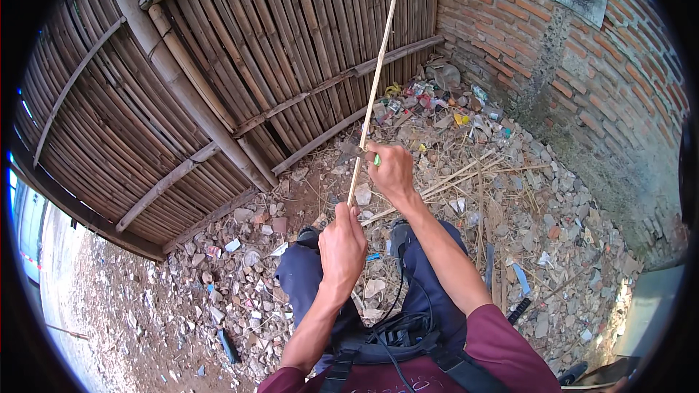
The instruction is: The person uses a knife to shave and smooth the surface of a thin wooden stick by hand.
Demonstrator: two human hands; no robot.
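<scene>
Gripping the strip [373,89], the left hand [341,246] sits well apart from brickwork [611,105].

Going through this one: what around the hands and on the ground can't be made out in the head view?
Green object: head view, mostly covered by the right hand; full shape unclear.
Pale strip: head view, its lower end hidden by the left hand.
Far litter: head view, pieces too small and jumbled to identify.
Grey panel: head view, cut off by the round picture edge.
</scene>
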